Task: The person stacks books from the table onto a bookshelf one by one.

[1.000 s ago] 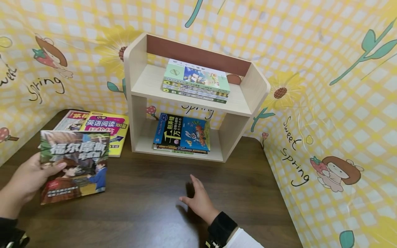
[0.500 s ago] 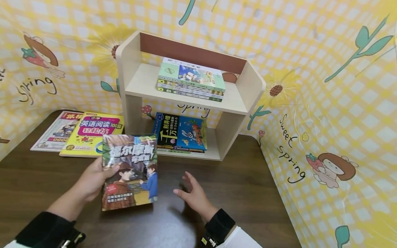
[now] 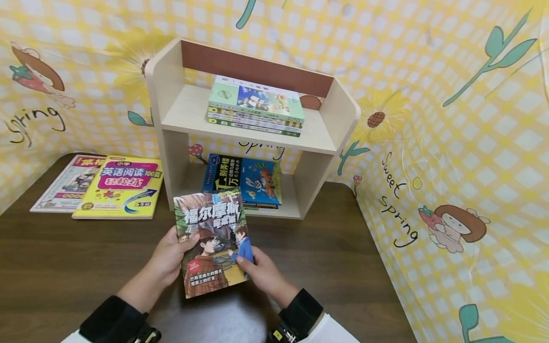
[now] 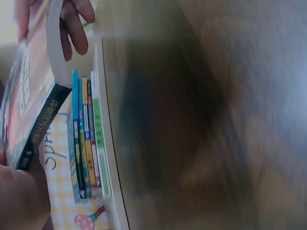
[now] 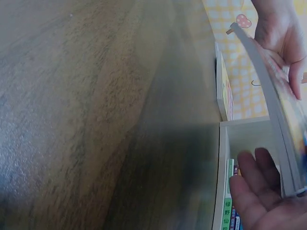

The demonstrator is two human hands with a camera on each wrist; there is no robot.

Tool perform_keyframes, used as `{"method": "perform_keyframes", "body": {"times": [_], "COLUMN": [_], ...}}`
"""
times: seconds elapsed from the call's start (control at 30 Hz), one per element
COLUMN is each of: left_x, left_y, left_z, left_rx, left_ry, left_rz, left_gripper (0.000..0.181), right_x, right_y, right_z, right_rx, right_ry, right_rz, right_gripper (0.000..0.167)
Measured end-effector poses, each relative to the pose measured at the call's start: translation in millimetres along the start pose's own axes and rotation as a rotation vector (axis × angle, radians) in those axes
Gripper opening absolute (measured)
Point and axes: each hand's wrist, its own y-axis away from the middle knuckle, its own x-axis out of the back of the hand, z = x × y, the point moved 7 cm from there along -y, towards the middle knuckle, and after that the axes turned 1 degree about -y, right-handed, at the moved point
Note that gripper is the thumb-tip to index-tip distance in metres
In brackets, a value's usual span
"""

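Observation:
A paperback book (image 3: 214,243) with an illustrated cover is held up over the desk, tilted a little. My left hand (image 3: 169,255) grips its left edge, thumb on the cover and fingers behind. At the lower right edge my right hand (image 3: 266,274) pinches it, its thumb lying on the cover. In the left wrist view the book's dark spine (image 4: 43,122) shows beside the left hand. From the right wrist view, the right fingers (image 5: 256,184) reach under the book, partly spread from its back cover.
Behind the book stands a two-tier bookshelf (image 3: 171,114). A stack of books (image 3: 257,107) lies on its upper tier, another stack (image 3: 259,183) on the lower. Left of it, a yellow workbook (image 3: 120,188) overlaps a white-and-red book (image 3: 64,186) on the brown desk (image 3: 334,267).
My left hand has carried the paperback rightward from the desk's left side to the middle, before the bookshelf. The right hand, apart from it earlier, now holds its right edge.

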Motion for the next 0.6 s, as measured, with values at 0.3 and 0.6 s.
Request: {"method": "perform_keyframes", "body": {"times": [0.3,0.6], "left_x": [-17.3,-12.3], "left_y": [3.1,8.6], "left_z": [-10.5,-13.9], "left_rx": [0.012,-0.013], "left_ry": [0.023,0.025], "left_rz": [-0.009,-0.178], "left_gripper": [0.064,0.068], "right_x": [19,37], "right_y": [-1.1,-4.3], "right_z": [0,-6], "right_rx": [-0.031,-0.1], "right_ry": [-0.032,-0.075], "right_rz": [0.064,-0.096], "right_gripper": [0.027,0.028]}}
